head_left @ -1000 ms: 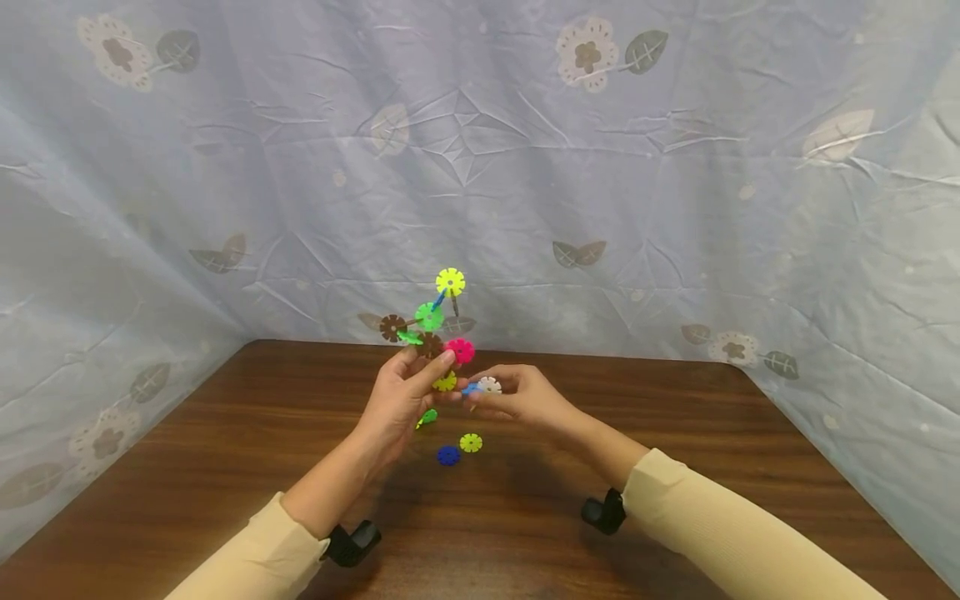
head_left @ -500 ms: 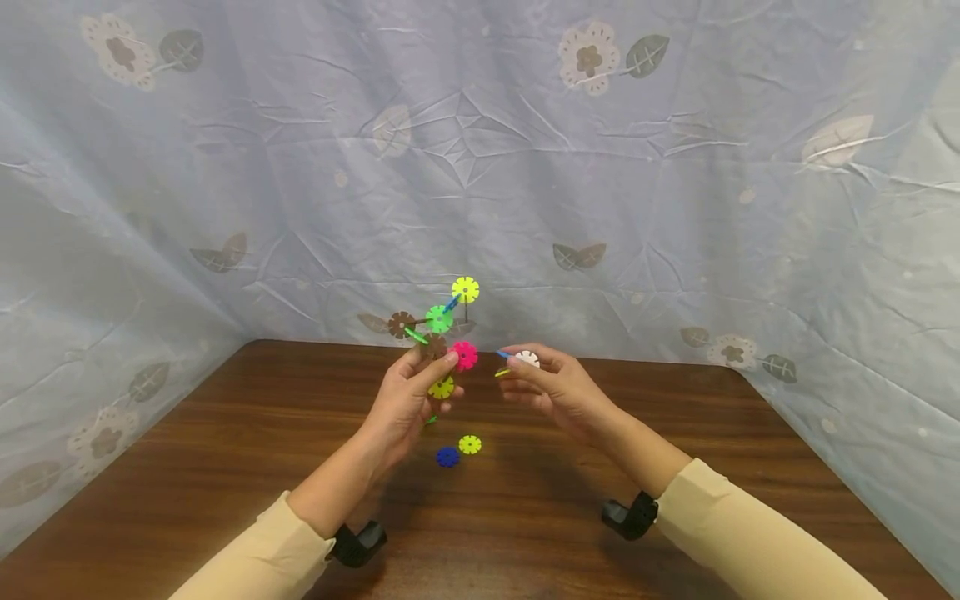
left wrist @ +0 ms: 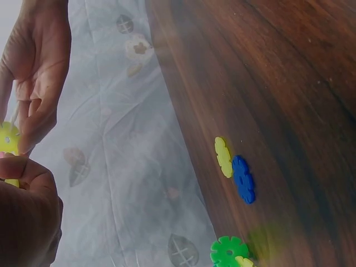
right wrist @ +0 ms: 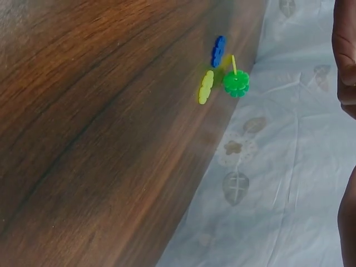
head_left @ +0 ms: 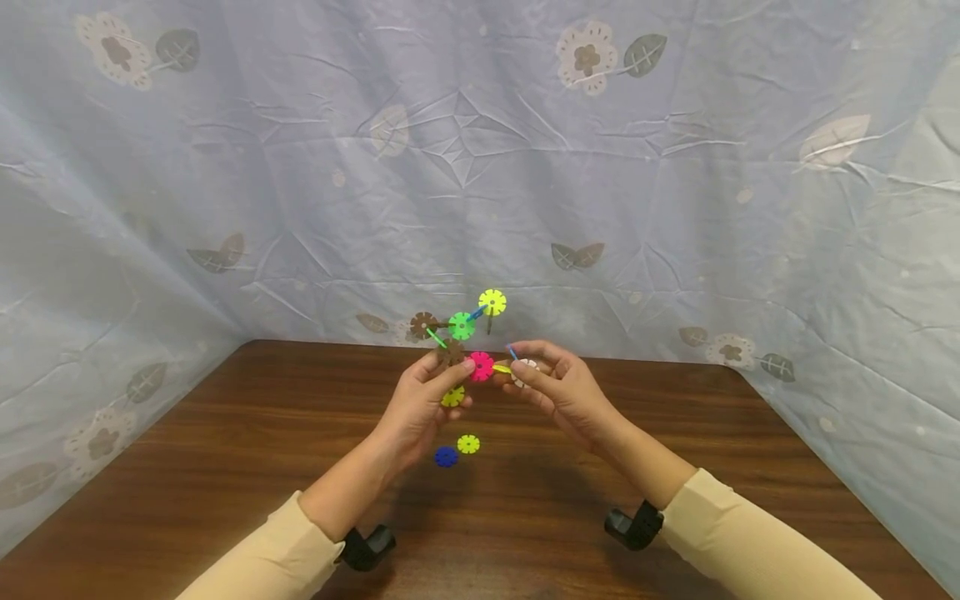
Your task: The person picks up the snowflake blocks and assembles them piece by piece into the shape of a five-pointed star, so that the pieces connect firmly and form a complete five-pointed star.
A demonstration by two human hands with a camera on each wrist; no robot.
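My left hand point(head_left: 416, 404) pinches a branching chain of slotted plastic discs, its thumb beside a pink disc point(head_left: 481, 367). Above the fingers rise brown, light green point(head_left: 461, 326) and blue discs, topped by a yellow disc point(head_left: 492, 302). Another yellow disc point(head_left: 452, 396) hangs below the thumb. With thumb and fingers, my right hand point(head_left: 564, 385) pinches a white disc point(head_left: 523, 372) joined to a blue disc point(head_left: 512, 351) and a yellow disc point(head_left: 502, 368). That yellow disc's edge meets the pink one; whether they interlock I cannot tell.
A blue disc point(head_left: 446, 457) and a loose yellow disc point(head_left: 468, 443) lie on the brown wooden table point(head_left: 262, 450). A green disc point(right wrist: 236, 83) with a yellow piece shows in both wrist views; its support is unclear. A patterned curtain point(head_left: 465, 208) encloses the back and sides.
My right hand first drew away rightward with the white, blue and yellow discs. Since then the left hand has moved right with its chain, bringing the pink disc to the yellow one.
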